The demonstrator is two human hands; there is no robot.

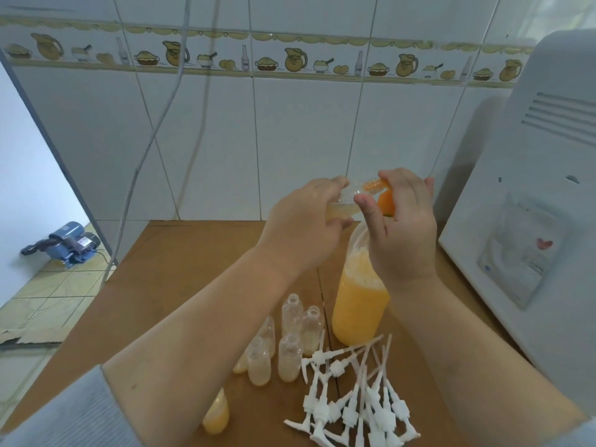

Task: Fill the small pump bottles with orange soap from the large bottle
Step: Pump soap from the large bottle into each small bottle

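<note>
While left hand (306,214) grips small bottle (345,203) | right hand (400,221) pinches orange funnel (385,203) | large bottle (359,304) below.

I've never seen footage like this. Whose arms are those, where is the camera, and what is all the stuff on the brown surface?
No machine here: a person wears a wide-angle camera on the head, so you look forward and down along their own two arms.

The left hand holds a small clear bottle tipped on its side. The right hand holds an orange piece at that bottle's mouth; what exactly it is cannot be told.

Below the hands stands the large bottle of orange soap, foamy on top. On the brown cardboard beside it are more small bottles, open-topped and mostly empty, and one partly hidden bottle of orange soap near the left arm. The white pile is loose pump tops, not yet fitted. A white appliance stands to the right.
</note>
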